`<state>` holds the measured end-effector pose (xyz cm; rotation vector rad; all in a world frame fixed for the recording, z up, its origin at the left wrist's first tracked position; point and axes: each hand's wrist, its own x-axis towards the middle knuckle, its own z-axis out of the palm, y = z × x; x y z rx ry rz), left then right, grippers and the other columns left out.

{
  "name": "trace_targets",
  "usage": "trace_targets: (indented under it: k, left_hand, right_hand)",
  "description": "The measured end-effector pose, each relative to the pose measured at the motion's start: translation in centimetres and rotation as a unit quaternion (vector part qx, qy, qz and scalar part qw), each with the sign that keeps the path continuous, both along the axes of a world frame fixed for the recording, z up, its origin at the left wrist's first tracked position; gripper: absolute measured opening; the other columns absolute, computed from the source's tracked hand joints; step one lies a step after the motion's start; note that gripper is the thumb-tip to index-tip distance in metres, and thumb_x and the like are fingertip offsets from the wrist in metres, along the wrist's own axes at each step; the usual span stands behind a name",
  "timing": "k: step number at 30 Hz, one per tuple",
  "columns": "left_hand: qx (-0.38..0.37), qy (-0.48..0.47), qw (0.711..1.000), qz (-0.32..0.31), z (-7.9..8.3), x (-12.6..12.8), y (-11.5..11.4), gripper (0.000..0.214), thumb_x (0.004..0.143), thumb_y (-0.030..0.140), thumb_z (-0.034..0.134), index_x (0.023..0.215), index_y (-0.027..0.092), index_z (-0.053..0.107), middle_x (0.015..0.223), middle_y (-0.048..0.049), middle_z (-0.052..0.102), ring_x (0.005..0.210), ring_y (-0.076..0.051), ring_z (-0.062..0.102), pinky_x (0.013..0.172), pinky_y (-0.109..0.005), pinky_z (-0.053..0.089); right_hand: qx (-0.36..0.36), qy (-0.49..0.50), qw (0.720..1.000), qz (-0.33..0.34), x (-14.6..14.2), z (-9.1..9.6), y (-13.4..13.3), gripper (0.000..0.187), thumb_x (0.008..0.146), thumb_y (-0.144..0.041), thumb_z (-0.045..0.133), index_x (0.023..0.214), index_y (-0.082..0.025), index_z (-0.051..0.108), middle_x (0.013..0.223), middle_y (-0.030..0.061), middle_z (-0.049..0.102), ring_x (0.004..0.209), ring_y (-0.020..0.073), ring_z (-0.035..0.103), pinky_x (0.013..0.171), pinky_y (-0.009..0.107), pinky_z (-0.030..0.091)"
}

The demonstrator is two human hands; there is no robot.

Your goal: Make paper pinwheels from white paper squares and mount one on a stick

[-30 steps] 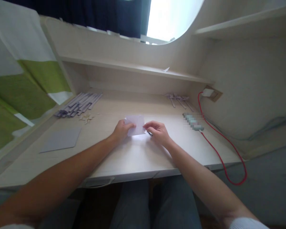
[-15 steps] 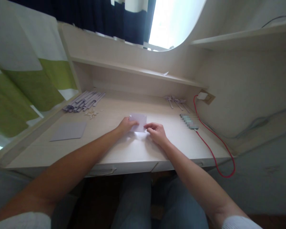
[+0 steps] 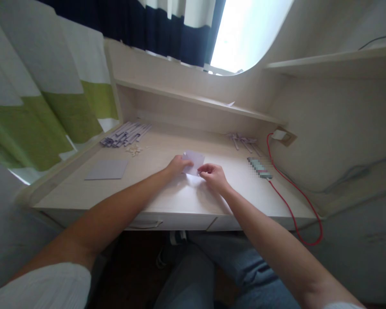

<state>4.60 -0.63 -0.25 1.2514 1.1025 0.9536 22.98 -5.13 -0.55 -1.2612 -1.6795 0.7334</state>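
A small pale lilac square of paper point(image 3: 195, 160) is held up just above the desk, slightly tilted. My left hand point(image 3: 179, 165) grips its left side, thumb on the top face. At the paper's lower right corner, the fingers of my right hand point(image 3: 214, 175) are pinched together on the edge. Whether a fold lies under those fingertips is too small to tell. A flat stack or sheet of similar paper point(image 3: 107, 169) rests on the desk to the left of my hands.
Several rolled paper sticks point(image 3: 126, 134) lie at the back left, beside small pale scraps point(image 3: 134, 149). Paper pinwheel-like pieces on sticks point(image 3: 242, 140) are at the back right. A phone point(image 3: 260, 168) charges on a red cable point(image 3: 289, 210) hanging past the desk's front edge.
My view has shifted, so the desk appears farther right. The paper has tilted a little, with my right fingers still at its lower right corner. My legs below the desk have moved.
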Motion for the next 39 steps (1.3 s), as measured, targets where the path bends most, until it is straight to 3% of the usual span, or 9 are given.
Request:
trace_targets:
  k: [8,11,15,20,25,29,35,39]
  left_hand:
    - [0.030,-0.004,0.998,0.051,-0.1,-0.8,1.2,0.041,0.099,0.037,0.066,0.134,0.017,0.062,0.134,-0.0122,0.063,0.113,-0.026,0.066,0.093,-0.047,0.060]
    - [0.042,-0.013,0.997,0.070,-0.4,-1.4,2.1,0.034,0.097,0.035,0.068,0.122,0.013,0.067,0.121,-0.0109,0.069,0.100,-0.023,0.069,0.085,-0.041,0.060]
    - [0.066,-0.034,0.992,0.102,-0.3,-2.4,3.0,0.027,0.074,0.031,0.078,0.088,0.009,0.073,0.083,-0.0058,0.072,0.068,-0.017,0.064,0.064,-0.029,0.051]
    - [0.085,-0.044,0.987,0.127,0.2,-2.9,3.4,0.029,0.060,0.036,0.076,0.075,0.012,0.073,0.069,-0.0029,0.070,0.059,-0.016,0.059,0.058,-0.027,0.043]
    - [0.089,-0.033,0.987,0.128,0.2,-2.8,3.3,0.028,0.058,0.035,0.076,0.074,0.012,0.074,0.068,-0.0026,0.069,0.058,-0.016,0.057,0.056,-0.026,0.041]
    - [0.091,-0.025,0.988,0.123,0.2,-2.4,2.8,0.028,0.059,0.036,0.076,0.074,0.013,0.072,0.068,-0.0018,0.068,0.059,-0.015,0.056,0.056,-0.026,0.041]
    - [0.092,-0.028,0.989,0.116,0.6,-2.2,2.4,0.029,0.060,0.039,0.073,0.074,0.014,0.070,0.067,-0.0024,0.068,0.057,-0.016,0.056,0.055,-0.026,0.042]
    - [0.090,-0.034,0.988,0.124,0.9,-2.8,3.0,0.032,0.057,0.039,0.074,0.076,0.013,0.072,0.069,-0.0040,0.069,0.058,-0.017,0.058,0.055,-0.027,0.042]
  right_hand:
    - [0.009,-0.023,0.998,0.056,-0.1,1.8,2.2,0.019,0.071,-0.018,0.060,0.075,-0.017,0.079,0.073,0.0033,0.076,0.068,0.0161,0.065,0.067,0.026,0.046]
    - [0.010,-0.034,0.996,0.080,0.4,2.4,3.4,0.019,0.072,-0.017,0.061,0.074,-0.018,0.079,0.072,0.0024,0.076,0.066,0.0157,0.064,0.066,0.026,0.046]
    - [0.023,-0.047,0.991,0.120,0.6,2.8,5.1,0.020,0.073,-0.015,0.062,0.078,-0.019,0.080,0.078,0.0026,0.078,0.070,0.0166,0.065,0.067,0.026,0.046]
    - [0.035,-0.050,0.985,0.162,0.4,2.7,6.4,0.019,0.076,-0.017,0.061,0.080,-0.019,0.079,0.081,0.0036,0.078,0.075,0.0176,0.067,0.071,0.028,0.048]
    - [0.049,-0.042,0.985,0.163,0.6,2.2,5.6,0.018,0.079,-0.019,0.061,0.085,-0.018,0.078,0.084,0.0041,0.076,0.077,0.0174,0.066,0.072,0.028,0.048]
    - [0.059,-0.026,0.987,0.150,0.6,1.9,4.8,0.029,0.075,-0.016,0.063,0.100,-0.019,0.078,0.085,0.0022,0.075,0.078,0.0162,0.065,0.070,0.026,0.046]
    - [0.042,-0.018,0.992,0.119,0.4,2.2,5.5,0.016,0.072,-0.015,0.063,0.077,-0.017,0.078,0.076,0.0025,0.076,0.073,0.0157,0.064,0.073,0.027,0.047]
    - [0.017,-0.021,0.992,0.126,0.3,2.6,6.4,0.014,0.072,-0.018,0.065,0.076,-0.017,0.079,0.075,0.0027,0.076,0.068,0.0156,0.063,0.068,0.027,0.046]
